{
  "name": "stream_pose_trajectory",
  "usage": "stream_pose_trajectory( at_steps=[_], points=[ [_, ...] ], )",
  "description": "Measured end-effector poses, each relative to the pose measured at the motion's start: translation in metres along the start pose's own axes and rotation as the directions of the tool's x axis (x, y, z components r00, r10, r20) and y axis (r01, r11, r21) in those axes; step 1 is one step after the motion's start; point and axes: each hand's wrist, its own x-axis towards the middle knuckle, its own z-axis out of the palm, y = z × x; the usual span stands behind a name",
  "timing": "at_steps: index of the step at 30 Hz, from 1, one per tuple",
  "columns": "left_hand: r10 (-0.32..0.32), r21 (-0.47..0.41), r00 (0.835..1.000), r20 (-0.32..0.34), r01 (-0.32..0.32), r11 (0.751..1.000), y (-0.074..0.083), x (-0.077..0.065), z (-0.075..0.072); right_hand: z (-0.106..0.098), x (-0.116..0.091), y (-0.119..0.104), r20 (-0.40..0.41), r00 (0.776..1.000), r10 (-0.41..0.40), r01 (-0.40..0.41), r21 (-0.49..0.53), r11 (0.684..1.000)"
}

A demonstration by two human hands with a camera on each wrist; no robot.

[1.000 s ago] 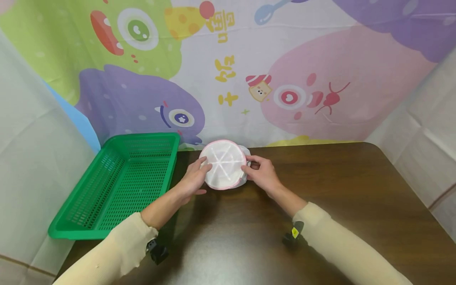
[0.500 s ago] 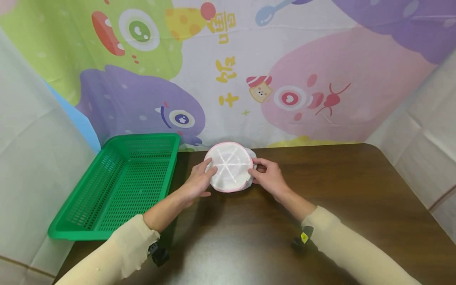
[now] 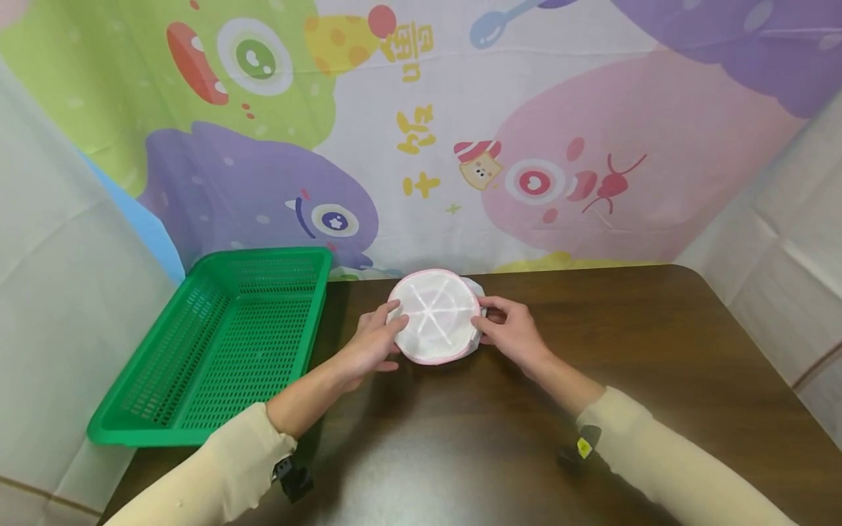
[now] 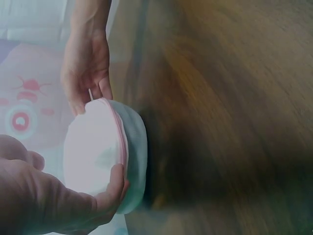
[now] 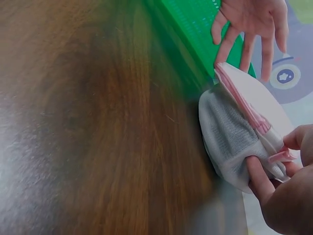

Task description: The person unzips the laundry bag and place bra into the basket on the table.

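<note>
A round mesh laundry bag (image 3: pixel 434 321), white with a pink zipped rim, sits on the table between both hands. Its top shows a pale star of spokes; the mesh side (image 5: pixel 227 127) is seen in the right wrist view. My right hand (image 3: pixel 516 332) pinches the bag's right edge, by a pink tab at the rim, with one finger against the mesh. At the left edge my left hand (image 3: pixel 371 343) touches the rim and top, fingers fairly straight and spread. From the right wrist view, the left hand (image 5: pixel 254 19) has its palm showing. What the bag contains is hidden.
A green plastic basket (image 3: pixel 316 321) with slotted walls stands at the left of the dark wooden table (image 3: pixel 421 453), close to the left forearm. A cartoon-printed cloth (image 3: pixel 421 226) hangs along the back edge. Pale sheets (image 3: pixel 789 241) hang at both sides.
The bag has slid a little to the right and toward the person, both hands moving along with it. The right hand stays at the bag's right edge. The basket has not moved.
</note>
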Motion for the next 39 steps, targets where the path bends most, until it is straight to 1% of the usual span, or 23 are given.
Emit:
stream_pose_trajectory(
  at_steps=[5, 12, 23, 27, 31, 35, 37, 39],
  points=[
    [-0.001, 0.0, 1.0, 0.006, 0.001, 1.0, 0.001, -0.003, 0.003, -0.007, -0.005, 0.0, 0.015, 1.0, -0.003, 0.003, -0.002, 1.0],
    [-0.011, -0.017, 1.0, 0.006, 0.011, 1.0, 0.003, -0.004, 0.008, -0.016, -0.008, 0.002, 0.024, 1.0, 0.02, -0.02, 0.008, 1.0],
    [-0.015, -0.019, 0.999, 0.043, 0.016, 1.0, 0.003, -0.012, 0.02, -0.031, -0.022, 0.003, 0.032, 0.999, 0.01, -0.009, -0.037, 0.999],
    [-0.017, -0.025, 0.998, 0.06, 0.019, 1.0, 0.004, -0.016, 0.025, -0.036, -0.025, 0.004, 0.033, 0.999, 0.009, -0.007, -0.062, 0.998],
    [-0.016, -0.02, 0.998, 0.064, 0.017, 1.0, 0.005, -0.019, 0.027, -0.039, -0.026, 0.005, 0.037, 0.999, 0.008, -0.006, -0.068, 0.998],
    [0.002, 0.023, 0.999, 0.04, -0.003, 1.0, 0.004, -0.019, 0.026, -0.039, -0.027, 0.004, 0.039, 0.999, -0.006, 0.009, -0.068, 0.998],
    [0.021, 0.077, 1.0, 0.012, -0.022, 0.997, 0.003, -0.018, 0.025, -0.039, -0.029, 0.004, 0.029, 0.999, -0.031, 0.034, -0.092, 0.995],
    [0.048, 0.152, 0.998, -0.027, -0.043, 0.987, 0.002, -0.015, 0.024, -0.04, -0.031, 0.004, 0.006, 0.998, -0.069, 0.069, -0.147, 0.987]
  ],
)
